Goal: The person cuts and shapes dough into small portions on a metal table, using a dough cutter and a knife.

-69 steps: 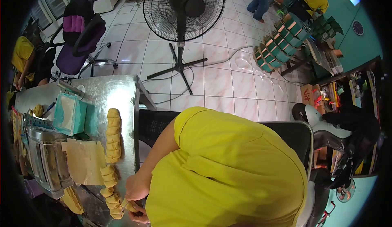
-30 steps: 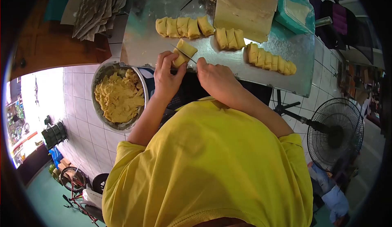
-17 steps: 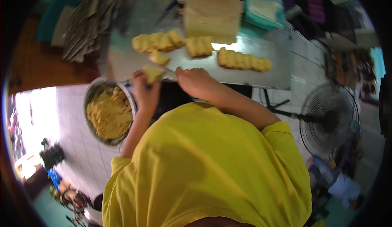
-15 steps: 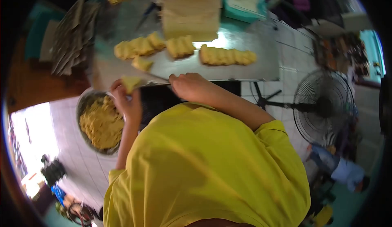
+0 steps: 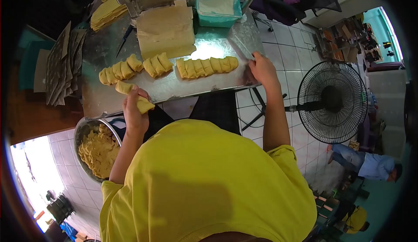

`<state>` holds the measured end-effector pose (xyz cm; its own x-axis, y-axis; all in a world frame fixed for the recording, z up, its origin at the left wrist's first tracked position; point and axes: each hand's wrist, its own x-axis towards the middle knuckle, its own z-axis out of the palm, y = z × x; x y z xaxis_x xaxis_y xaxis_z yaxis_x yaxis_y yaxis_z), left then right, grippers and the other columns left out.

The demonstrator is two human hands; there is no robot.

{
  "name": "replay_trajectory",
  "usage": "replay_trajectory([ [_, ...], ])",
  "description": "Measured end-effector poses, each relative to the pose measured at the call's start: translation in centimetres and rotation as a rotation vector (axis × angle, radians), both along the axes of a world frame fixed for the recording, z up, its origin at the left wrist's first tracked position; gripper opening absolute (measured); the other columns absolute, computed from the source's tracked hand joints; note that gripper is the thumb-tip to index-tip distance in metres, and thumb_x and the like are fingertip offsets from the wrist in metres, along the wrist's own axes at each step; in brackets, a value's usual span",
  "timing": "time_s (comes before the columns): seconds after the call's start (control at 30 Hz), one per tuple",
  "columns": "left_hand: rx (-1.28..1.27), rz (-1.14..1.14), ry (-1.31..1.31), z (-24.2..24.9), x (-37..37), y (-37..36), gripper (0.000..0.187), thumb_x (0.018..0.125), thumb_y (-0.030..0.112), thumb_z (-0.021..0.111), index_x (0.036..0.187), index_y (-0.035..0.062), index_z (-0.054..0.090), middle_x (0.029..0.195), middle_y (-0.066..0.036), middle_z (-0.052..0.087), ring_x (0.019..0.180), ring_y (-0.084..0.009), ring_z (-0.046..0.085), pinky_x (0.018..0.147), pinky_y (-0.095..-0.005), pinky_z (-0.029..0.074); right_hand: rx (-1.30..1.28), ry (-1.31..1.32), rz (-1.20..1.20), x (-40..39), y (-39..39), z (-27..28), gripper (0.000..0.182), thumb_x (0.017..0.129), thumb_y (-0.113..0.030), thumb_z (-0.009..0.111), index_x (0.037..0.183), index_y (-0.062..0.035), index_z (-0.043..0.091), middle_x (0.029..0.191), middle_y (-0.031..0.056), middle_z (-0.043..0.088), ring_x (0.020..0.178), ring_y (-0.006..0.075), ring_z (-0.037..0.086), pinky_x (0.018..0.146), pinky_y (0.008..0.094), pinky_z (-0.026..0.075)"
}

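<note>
My left hand [image 5: 136,111] is closed around a piece of yellow dough [image 5: 145,105] at the table's front edge. A second dough piece [image 5: 124,87] lies right at its fingertips. My right hand [image 5: 264,71], near the right end of the metal table [image 5: 165,87], grips a knife [image 5: 240,46] whose flat blade points away over the tabletop. Between the hands runs a row of cut dough: a left group [image 5: 121,70], a middle group [image 5: 157,65] and a longer scored roll [image 5: 207,67].
A metal bowl [image 5: 114,131] of dough stands below the table's left end. Behind the row are a brown paper-covered block [image 5: 165,31], a teal tub of white powder [image 5: 217,7] and a dark-handled tool [image 5: 125,38]. A fan [image 5: 333,102] stands right; a person [image 5: 370,163] is beyond.
My right hand has swung right with the knife, from beside the left hand to the table's right end. My left hand now holds dough at the front edge. The view has shifted.
</note>
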<state>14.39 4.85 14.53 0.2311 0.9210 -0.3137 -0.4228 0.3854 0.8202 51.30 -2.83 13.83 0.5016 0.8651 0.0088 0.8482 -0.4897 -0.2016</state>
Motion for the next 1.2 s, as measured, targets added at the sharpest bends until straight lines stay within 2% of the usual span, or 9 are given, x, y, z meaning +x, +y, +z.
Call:
replay_trajectory([
  [0.2,-0.055,0.023,0.036,-0.6,1.0,-0.7,0.037,0.091,0.039,0.058,0.070,0.0107,0.045,0.056,-0.001,0.042,0.049,-0.0132,0.046,0.042,-0.0267,0.037,0.134,0.173,0.195,1.4,4.0,-2.1,0.027,0.082,-0.015,0.063,0.108,-0.0070,0.060,0.100,0.0174,0.058,0.093,0.0359,0.058,0.078,0.0452,0.048],
  [0.3,-0.176,0.033,0.015,0.1,1.8,-1.0,0.040,0.089,0.047,0.058,0.073,0.0135,0.043,0.061,0.000,0.041,0.047,-0.0124,0.045,0.038,-0.0255,0.033,0.230,-0.029,0.340,0.4,5.3,-2.0,0.026,0.082,-0.015,0.064,0.107,-0.0063,0.063,0.100,0.0160,0.056,0.095,0.0341,0.056,0.080,0.0433,0.047],
  [0.4,-0.175,-0.009,0.006,-0.7,2.0,-0.7,0.042,0.089,0.053,0.054,0.079,0.0127,0.048,0.065,-0.001,0.047,0.055,-0.0141,0.051,0.044,-0.0277,0.039,0.521,0.260,0.382,-3.0,4.5,-1.1,0.028,0.083,-0.019,0.065,0.107,-0.0052,0.064,0.101,0.0155,0.057,0.094,0.0328,0.054,0.082,0.0404,0.044],
  [0.5,-0.344,-0.024,-0.189,-0.8,2.7,-0.4,0.035,0.094,0.044,0.050,0.091,0.0091,0.054,0.079,-0.005,0.057,0.074,-0.0180,0.059,0.060,-0.0327,0.049,0.613,0.251,0.488,-7.3,3.3,-0.2,0.025,0.084,-0.016,0.065,0.105,-0.0027,0.064,0.101,0.0154,0.058,0.092,0.0314,0.057,0.081,0.0350,0.045],
  [0.6,-0.314,-0.213,-0.374,-1.6,2.4,-0.1,0.029,0.090,0.013,0.043,0.115,-0.0010,0.049,0.109,-0.012,0.057,0.101,-0.0235,0.058,0.088,-0.0391,0.050,0.547,0.212,0.510,-9.1,2.9,-1.6,0.036,0.081,-0.023,0.069,0.112,-0.0049,0.062,0.107,0.0155,0.058,0.097,0.0317,0.057,0.085,0.0386,0.044],
  [0.77,-0.170,-0.255,-0.151,-1.8,1.9,-0.6,0.030,0.092,0.011,0.052,0.117,-0.0040,0.047,0.111,-0.012,0.057,0.101,-0.0201,0.058,0.090,-0.0350,0.050,0.471,-0.047,0.560,-12.4,3.2,-3.0,0.057,0.075,-0.040,0.071,0.122,-0.0114,0.055,0.114,0.0125,0.055,0.111,0.0291,0.048,0.094,0.0563,0.030],
  [0.9,-0.089,-0.306,-0.028,-2.7,0.8,-1.0,0.035,0.092,0.017,0.058,0.117,-0.0049,0.047,0.109,-0.010,0.059,0.098,-0.0172,0.060,0.086,-0.0300,0.052,0.465,-0.192,0.563,-13.9,4.6,-4.0,0.059,0.071,-0.045,0.072,0.118,-0.0140,0.057,0.109,0.0102,0.055,0.106,0.0274,0.049,0.092,0.0554,0.030],
  [0.97,-0.099,-0.299,-0.027,-2.7,0.5,-1.2,0.034,0.092,0.017,0.058,0.116,-0.0045,0.047,0.108,-0.010,0.059,0.097,-0.0172,0.061,0.085,-0.0300,0.052,0.487,-0.147,0.533,-13.6,5.1,-4.9,0.055,0.069,-0.045,0.073,0.113,-0.0160,0.058,0.104,0.0077,0.054,0.099,0.0259,0.049,0.088,0.0485,0.031],
  [1.2,-0.169,-0.242,-0.126,-2.1,-0.1,-0.8,0.031,0.092,0.013,0.057,0.117,-0.0025,0.047,0.106,-0.010,0.059,0.096,-0.0162,0.061,0.085,-0.0300,0.052,0.737,-0.147,0.365,-12.2,6.7,-5.2,0.057,0.061,-0.030,0.080,0.110,-0.0118,0.056,0.098,0.0099,0.051,0.096,0.0276,0.049,0.083,0.0451,0.033],
])
